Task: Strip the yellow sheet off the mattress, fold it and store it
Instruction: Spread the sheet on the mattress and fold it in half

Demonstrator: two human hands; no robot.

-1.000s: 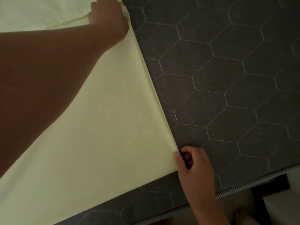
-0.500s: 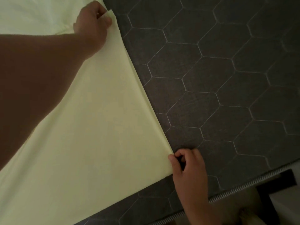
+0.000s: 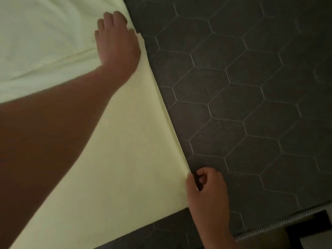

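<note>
The pale yellow sheet (image 3: pixel 116 159) lies folded over itself on the left part of the dark grey mattress (image 3: pixel 251 105), which has hexagon quilting. Its right edge runs diagonally from far to near. At the far corner of that edge my left hand (image 3: pixel 116 44) rests palm down on the sheet, fingers stretched away from me, and a bit of corner sticks out beside the hand. My forearm covers much of the sheet's left side. My right hand (image 3: pixel 206 191) pinches the near corner of the fold between thumb and curled fingers.
More rumpled yellow sheet (image 3: pixel 45 33) lies at the far left, beyond the fold. The mattress's piped front edge (image 3: pixel 269 225) crosses the bottom right, with a dark frame piece (image 3: pixel 303 229) and pale floor below it.
My left hand gripped the far corner half a second ago and now lies flat on it, a little further right. My right hand kept its pinch on the near corner.
</note>
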